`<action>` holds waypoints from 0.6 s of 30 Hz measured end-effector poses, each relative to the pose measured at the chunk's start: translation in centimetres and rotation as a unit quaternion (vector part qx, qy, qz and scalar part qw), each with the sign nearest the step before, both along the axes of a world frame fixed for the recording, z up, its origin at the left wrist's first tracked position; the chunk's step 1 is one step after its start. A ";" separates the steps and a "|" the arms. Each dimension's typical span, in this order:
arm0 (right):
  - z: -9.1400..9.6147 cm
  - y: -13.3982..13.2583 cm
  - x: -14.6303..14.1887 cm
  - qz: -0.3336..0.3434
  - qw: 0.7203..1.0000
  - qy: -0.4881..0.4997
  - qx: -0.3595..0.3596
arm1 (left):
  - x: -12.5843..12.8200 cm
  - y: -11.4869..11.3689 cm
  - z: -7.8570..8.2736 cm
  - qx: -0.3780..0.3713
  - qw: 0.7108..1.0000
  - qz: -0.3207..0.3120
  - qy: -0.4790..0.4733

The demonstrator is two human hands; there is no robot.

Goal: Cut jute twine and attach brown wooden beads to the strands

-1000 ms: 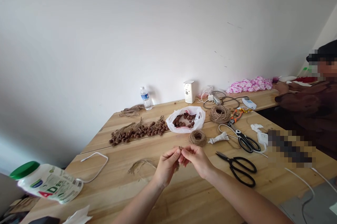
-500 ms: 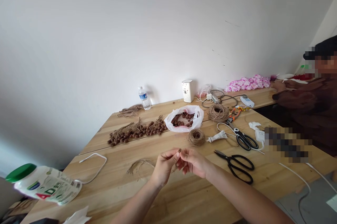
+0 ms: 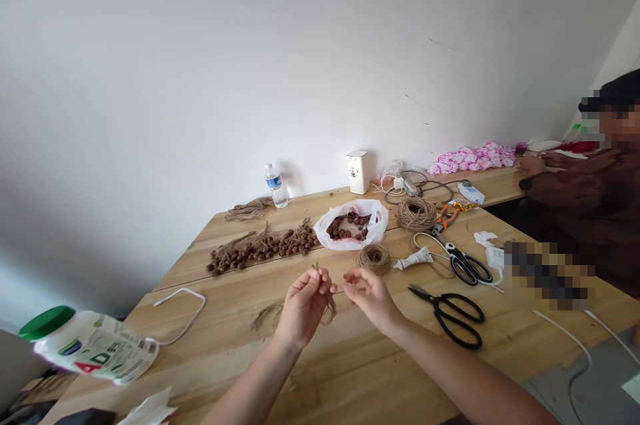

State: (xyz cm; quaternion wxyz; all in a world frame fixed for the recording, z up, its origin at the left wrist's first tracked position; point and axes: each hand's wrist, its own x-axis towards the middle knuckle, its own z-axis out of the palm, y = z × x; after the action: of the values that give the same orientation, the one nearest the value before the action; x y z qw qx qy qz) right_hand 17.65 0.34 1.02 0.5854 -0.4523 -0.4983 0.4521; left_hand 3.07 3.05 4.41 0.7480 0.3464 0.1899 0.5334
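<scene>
My left hand (image 3: 306, 298) is closed in a pinch on a length of brown twine (image 3: 329, 310), whose end pokes up above the thumb while strands hang by the fingers. Just to its right, my right hand (image 3: 370, 297) is apart from it with loosely curled, open fingers and nothing visible in them. Loose twine strands (image 3: 265, 316) lie on the table behind the left wrist. Beyond the hands sit a small coil of twine (image 3: 374, 258) and a white plastic bag (image 3: 326, 238) holding brown beads (image 3: 345, 228). Several beads on twine (image 3: 255, 250) lie in a row to the left.
Black scissors (image 3: 450, 308), another pair of scissors (image 3: 465, 264), pliers (image 3: 445, 217), a tube (image 3: 414, 258) and a larger twine coil (image 3: 417, 214) lie right. A green-capped bottle (image 3: 97, 348) and white cable (image 3: 197, 315) are left. A person (image 3: 590, 178) sits far right.
My hands were together at the twine; now the right has come away and opened slightly. My left hand has shifted a little left, still pinching the twine.
</scene>
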 end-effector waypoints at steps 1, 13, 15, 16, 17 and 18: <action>0.3 -0.2 -0.3 -0.026 0.997 -0.050 0.057 | -0.1 0.0 0.3 0.003 1.000 0.002 -0.016; -0.7 -1.1 -2.3 0.179 0.973 -0.145 0.030 | -3.6 2.1 2.6 0.028 0.994 0.035 -0.096; -0.9 -0.7 -1.5 0.153 0.973 -0.170 0.039 | -5.0 3.2 3.2 0.030 0.990 0.065 -0.121; -0.9 -0.5 -1.1 0.141 0.972 -0.181 0.042 | -5.8 3.7 3.5 0.031 0.987 0.082 -0.132; -1.0 -0.2 -0.7 0.130 0.972 -0.192 0.046 | -6.5 4.3 3.7 0.029 0.985 0.102 -0.139; -1.1 0.0 -0.4 0.122 0.970 -0.204 0.049 | -7.3 4.9 3.9 0.029 0.981 0.126 -0.147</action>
State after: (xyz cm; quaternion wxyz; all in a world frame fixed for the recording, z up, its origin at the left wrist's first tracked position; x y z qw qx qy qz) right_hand 17.25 0.36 -0.07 0.4337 -0.4416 -0.6798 0.3934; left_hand -4.26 7.96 8.30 0.6842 0.2589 0.1043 0.6738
